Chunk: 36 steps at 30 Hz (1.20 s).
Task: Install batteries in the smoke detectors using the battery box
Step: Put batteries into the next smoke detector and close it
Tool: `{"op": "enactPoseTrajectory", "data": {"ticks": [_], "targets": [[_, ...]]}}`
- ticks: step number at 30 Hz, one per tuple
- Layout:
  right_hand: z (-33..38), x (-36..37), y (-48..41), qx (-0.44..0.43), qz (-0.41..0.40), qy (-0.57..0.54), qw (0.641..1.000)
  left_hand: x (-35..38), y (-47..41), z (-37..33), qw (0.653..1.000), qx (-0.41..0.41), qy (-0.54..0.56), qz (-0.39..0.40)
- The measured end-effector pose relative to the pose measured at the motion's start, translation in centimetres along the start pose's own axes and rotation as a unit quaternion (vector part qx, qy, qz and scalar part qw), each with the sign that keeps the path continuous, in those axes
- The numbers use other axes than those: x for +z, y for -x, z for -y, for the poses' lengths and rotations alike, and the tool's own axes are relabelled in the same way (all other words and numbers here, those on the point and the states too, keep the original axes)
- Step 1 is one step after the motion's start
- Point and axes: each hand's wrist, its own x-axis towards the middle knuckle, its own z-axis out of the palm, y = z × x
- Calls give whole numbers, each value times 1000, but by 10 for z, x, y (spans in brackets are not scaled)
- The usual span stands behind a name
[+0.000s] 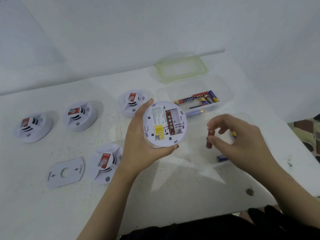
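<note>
My left hand [138, 135] grips a round white smoke detector [161, 118] with its back facing up. One red battery [170, 122] lies in the left slot of its open compartment; the slot beside it is bare. To the right, my right hand [242, 137] pinches a red battery [209, 139] upright between thumb and fingers, apart from the detector. Behind, the clear battery box [223, 104] holds several red, blue and yellow batteries [199, 99].
Several other white detectors [79, 115] stand on the white table [173, 187] to the left. A flat mounting plate [65, 172] lies at front left. The green-rimmed lid [181, 70] rests behind the box. A blue battery [221, 158] lies under my right hand inside a second clear container.
</note>
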Motion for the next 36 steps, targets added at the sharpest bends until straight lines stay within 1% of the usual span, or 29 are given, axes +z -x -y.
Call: {"op": "enactPoseTrajectory", "data": {"ticks": [1,2,5,9,11,14,19,24,28,36], "targets": [[-5,-1,1,-2,30,29,999,1,0,-2,1000,1,3,0],[-6,-3,1,-12,39,52,998,2,-1,-4,1000,4,4,1],[-4,-6,-4,-95,18,106,990,7,-3,-11,1000,19,-10,12],[5,-13,-20,-187,32,233,954,14,-7,-21,998,45,-21,23],[8,-18,-27,-214,44,263,940,16,-9,-23,998,49,-24,22],[11,-23,-34,-242,47,254,935,18,-10,-28,998,44,-37,24],[11,-21,-40,-286,27,293,912,24,-9,-38,998,38,-45,26],[7,-25,-43,-311,25,304,900,25,-9,-44,996,64,-49,33],[3,-24,-44,-326,6,305,895,29,-11,-50,994,90,-40,39],[1,-24,-46,-353,-1,297,887,32,-7,-48,995,71,-51,46]]}}
